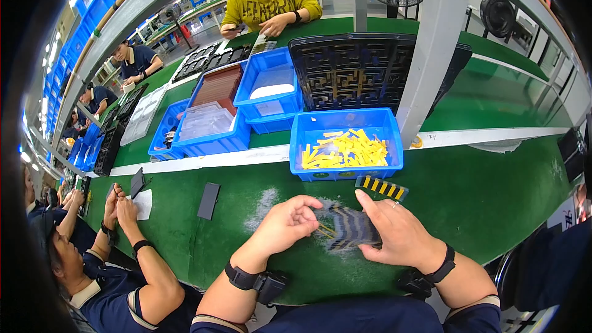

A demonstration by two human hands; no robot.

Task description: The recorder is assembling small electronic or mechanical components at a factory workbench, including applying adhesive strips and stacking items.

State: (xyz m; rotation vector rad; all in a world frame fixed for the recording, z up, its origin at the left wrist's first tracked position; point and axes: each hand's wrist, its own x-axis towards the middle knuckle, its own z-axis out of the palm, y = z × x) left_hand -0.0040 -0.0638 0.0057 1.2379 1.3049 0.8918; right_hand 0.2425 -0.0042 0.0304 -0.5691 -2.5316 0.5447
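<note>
My right hand grips a dark, see-through striped sheet by its right end, thumb and fingers on either side; motion smears the sheet. At the sheet's left end, my left hand is closed in a pinch on a thin yellowish strip. Whether the strip still touches the sheet I cannot tell. Just beyond my right fingers lies a clear sheet with a row of yellow strips. Behind it stands a blue bin holding a heap of yellow pieces.
Whitish scuffs mark the green tabletop under my hands. A dark flat block lies to the left, near a co-worker's hands. Across the white ledge are more blue bins, a black tray and a grey post. Another person sits opposite.
</note>
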